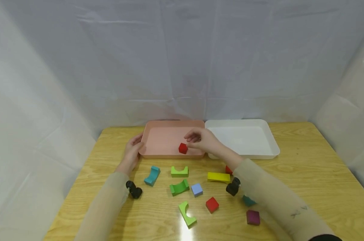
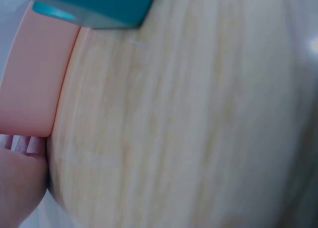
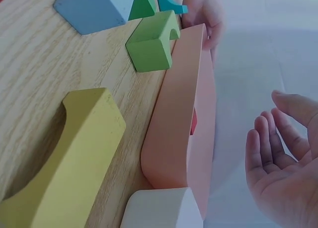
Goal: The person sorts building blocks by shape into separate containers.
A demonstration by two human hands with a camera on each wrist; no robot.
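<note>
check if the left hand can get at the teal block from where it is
Probably yes. The left hand rests on the pink tray's left edge, and the teal block lies just nearer on the table with nothing between them.

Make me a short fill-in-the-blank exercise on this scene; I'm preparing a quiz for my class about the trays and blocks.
1. The red cube lies inside the ____ tray.
2. The white tray holds ____ blocks.
3. The left hand touches the pink tray's ____ end.
4. The right hand, above the red cube, holds ____.

Missing words: pink; no; left; nothing
</note>
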